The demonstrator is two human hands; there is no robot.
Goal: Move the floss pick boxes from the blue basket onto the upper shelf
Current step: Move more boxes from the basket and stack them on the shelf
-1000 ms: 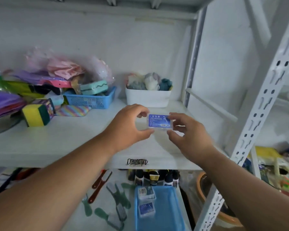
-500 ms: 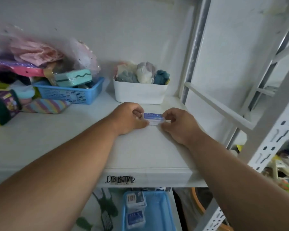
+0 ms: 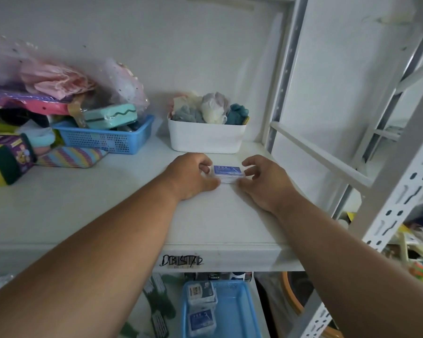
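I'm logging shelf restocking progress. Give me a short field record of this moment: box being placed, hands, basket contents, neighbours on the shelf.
box being placed: floss pick box, resting on the upper shelf
left hand: fingers curled at the box's left end
right hand: fingers spread, at the box's right end
blue basket: below the shelf, two boxes left inside
behind the box: white bin of cloths
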